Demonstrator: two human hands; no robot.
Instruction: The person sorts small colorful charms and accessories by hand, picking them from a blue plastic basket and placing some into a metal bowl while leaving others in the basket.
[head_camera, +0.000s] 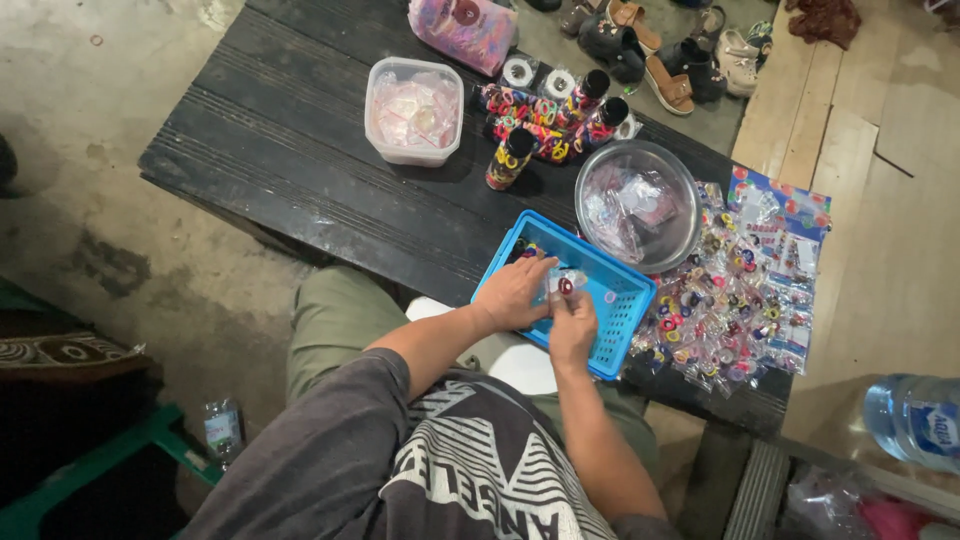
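Both hands meet over the blue plastic basket (620, 300), which sits at the near edge of the black wooden table (290, 130). The left hand (515, 292) and the right hand (572, 322) together pinch a small clear packet (565, 283) with something red inside; the fingers of both are curled narrow around it, just above the basket's near-left part. A few coloured hair ties lie in the basket's far-left corner.

Just beyond the basket, touching or nearly touching its far-right side, stands one round metal bowl (637, 205) holding crumpled clear bags. To the right, along the table's right edge, spreads a heap of filled packets of coloured ties (730, 305), too many to count, with a blue printed card sheet (790, 215) at its far side. Further in, toward the middle of the table, stand three dark-capped bottles (510, 158) packed with coloured ties among loose ones, and left of them one lidded clear plastic tub (413, 110). A pink bag (465, 28) lies at the far edge.

Off the table, several sandals (660, 55) sit on the floor beyond it, one large water bottle (915, 420) lies at the right, and one small bottle (222, 430) stands by the person's left knee
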